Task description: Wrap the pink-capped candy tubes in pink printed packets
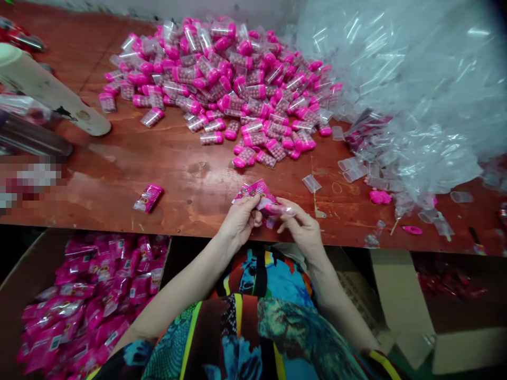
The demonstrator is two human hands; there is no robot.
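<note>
My left hand (240,217) and my right hand (301,228) meet at the near edge of the red-brown table (178,179). Together they hold a pink printed packet (259,194); a small capsule with a pink cap sits at the packet's mouth between my right fingers. Beyond my hands lies a big heap of clear capsules with pink caps (229,84), filled with small pink balls. One filled pink packet (148,198) lies alone on the table to my left.
A cardboard box (24,269) below the table's left edge holds several filled pink packets. A mound of clear plastic bags (415,89) covers the table's right. Loose clear capsule shells (352,169) and pink caps (380,197) lie beside it. A white cylindrical object (51,92) lies far left.
</note>
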